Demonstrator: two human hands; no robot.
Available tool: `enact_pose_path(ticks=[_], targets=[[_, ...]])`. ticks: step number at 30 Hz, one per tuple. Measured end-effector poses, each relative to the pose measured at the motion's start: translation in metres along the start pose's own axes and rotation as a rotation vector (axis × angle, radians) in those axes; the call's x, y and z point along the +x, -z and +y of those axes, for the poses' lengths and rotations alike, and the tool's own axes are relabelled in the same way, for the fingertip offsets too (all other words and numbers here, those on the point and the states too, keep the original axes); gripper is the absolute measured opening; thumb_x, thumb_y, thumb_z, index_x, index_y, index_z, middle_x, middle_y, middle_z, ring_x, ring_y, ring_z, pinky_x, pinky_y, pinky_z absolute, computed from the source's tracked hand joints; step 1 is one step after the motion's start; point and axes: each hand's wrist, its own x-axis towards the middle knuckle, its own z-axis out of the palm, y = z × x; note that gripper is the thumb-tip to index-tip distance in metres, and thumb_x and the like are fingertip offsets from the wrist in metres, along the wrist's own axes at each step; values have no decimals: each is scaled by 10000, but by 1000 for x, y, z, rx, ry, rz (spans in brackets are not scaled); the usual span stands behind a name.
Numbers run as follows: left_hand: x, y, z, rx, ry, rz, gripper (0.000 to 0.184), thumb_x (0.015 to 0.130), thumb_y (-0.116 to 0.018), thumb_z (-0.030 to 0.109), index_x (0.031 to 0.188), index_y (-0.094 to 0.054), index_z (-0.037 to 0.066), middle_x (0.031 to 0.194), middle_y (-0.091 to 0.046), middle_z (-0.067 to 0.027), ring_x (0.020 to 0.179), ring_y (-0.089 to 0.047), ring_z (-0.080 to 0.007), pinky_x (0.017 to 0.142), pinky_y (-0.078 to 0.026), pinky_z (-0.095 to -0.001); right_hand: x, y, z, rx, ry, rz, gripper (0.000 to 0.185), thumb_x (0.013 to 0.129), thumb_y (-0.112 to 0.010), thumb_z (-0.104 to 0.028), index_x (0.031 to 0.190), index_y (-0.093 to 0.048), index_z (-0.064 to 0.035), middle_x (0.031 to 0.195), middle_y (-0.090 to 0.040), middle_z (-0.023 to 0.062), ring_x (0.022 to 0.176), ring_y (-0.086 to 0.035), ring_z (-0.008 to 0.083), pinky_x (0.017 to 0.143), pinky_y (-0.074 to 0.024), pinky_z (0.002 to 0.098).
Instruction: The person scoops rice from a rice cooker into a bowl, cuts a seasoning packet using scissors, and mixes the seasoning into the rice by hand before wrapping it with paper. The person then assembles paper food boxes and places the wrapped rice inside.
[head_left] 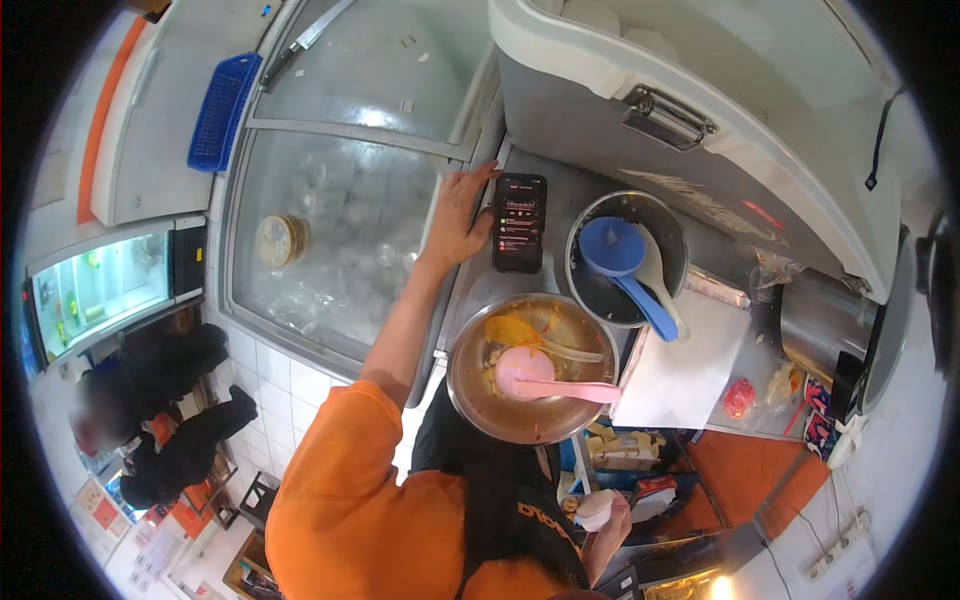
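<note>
My left hand (463, 212) rests at the freezer's metal edge, thumb apart from the fingers, beside a black phone (519, 224) with a lit screen. My right hand (606, 535), low in the view, is closed around a small whitish object (594, 510) that I cannot make out. Between them, a wide steel bowl (473, 408) holds food residue, a pink ladle (524, 374) and a yellowish spoon (513, 331). Behind it, a dark pot (596, 292) contains a blue ladle (612, 246) and a pale ladle (652, 270).
A glass-topped freezer (340, 220) spans the left, with a knife (305, 40) and blue basket (221, 113) on its far side. A white board (680, 370) lies right of the bowl. A large insulated box (590, 110) stands behind. Another person (150, 390) is at far left.
</note>
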Motion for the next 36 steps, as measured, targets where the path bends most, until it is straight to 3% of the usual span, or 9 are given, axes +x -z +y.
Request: enact_pose_path(ticks=[10, 13, 16, 19, 25, 28, 34, 36], targets=[[-2, -2, 0, 5, 29, 0, 701, 720, -584, 22, 1415, -487, 20, 1278, -654, -145, 1106, -556, -377, 1035, -413, -457, 4, -4, -6, 14, -24, 21, 510, 936, -707, -375, 1192, -617, 56, 1051, -662, 132, 935, -670, 244, 813, -555, 359], [-1, -2, 2, 17, 31, 4, 673, 745, -585, 9, 1411, -490, 19, 1275, -655, -145, 1111, -558, -375, 1026, -420, -458, 9, -1, 0, -38, -11, -7, 443, 985, -587, -351, 1223, -612, 22, 1036, -677, 126, 917, -694, 240, 760, -577, 353], [-1, -4, 0, 29, 9, 20, 641, 769, -586, 6, 1404, -496, 19, 1268, -657, -146, 1108, -561, -374, 1017, -427, -458, 11, -1, 0, -65, -13, -23, 438, 986, -586, -350, 1222, -615, 19, 1040, -681, 124, 920, -695, 239, 765, -576, 351], [0, -4, -1, 30, 16, 15, 618, 781, -587, 7, 1393, -502, 15, 1258, -660, -149, 1099, -566, -374, 1014, -430, -457, 6, -8, -8, -26, -14, 2, 503, 941, -696, -374, 1189, -618, 57, 1043, -662, 141, 914, -665, 234, 789, -553, 349], [-1, -5, -1, 49, 4, 33, 594, 789, -589, 13, 1377, -509, 8, 1246, -664, -151, 1084, -570, -375, 1014, -427, -450, 6, -8, -4, -5, -11, -25, 483, 945, -688, -354, 1187, -621, 58, 1027, -668, 139, 894, -670, 232, 775, -556, 351], [0, -6, -2, 33, 9, 30, 585, 793, -589, 15, 1372, -514, 8, 1245, -665, -149, 1084, -569, -373, 1015, -426, -446, 8, -5, 1, -30, 1, -53, 439, 990, -588, -330, 1207, -626, 50, 1033, -692, 113, 921, -692, 224, 810, -563, 331], [-1, -6, -3, 40, -14, 34, 579, 794, -585, 4, 1369, -520, 11, 1240, -668, -146, 1073, -568, -365, 1012, -425, -442, 11, -1, 11, -71, 7, -72, 480, 995, -587, -353, 1220, -622, 70, 1052, -688, 122, 932, -678, 218, 827, -547, 342], [-1, -6, -2, 45, -27, 39, 579, 795, -584, 0, 1370, -519, 12, 1242, -667, -145, 1068, -567, -364, 1011, -425, -442, 10, -3, 10, -42, 4, -65, 431, 966, -631, -305, 1193, -634, 62, 1049, -680, 137, 913, -675, 234, 811, -553, 349]])
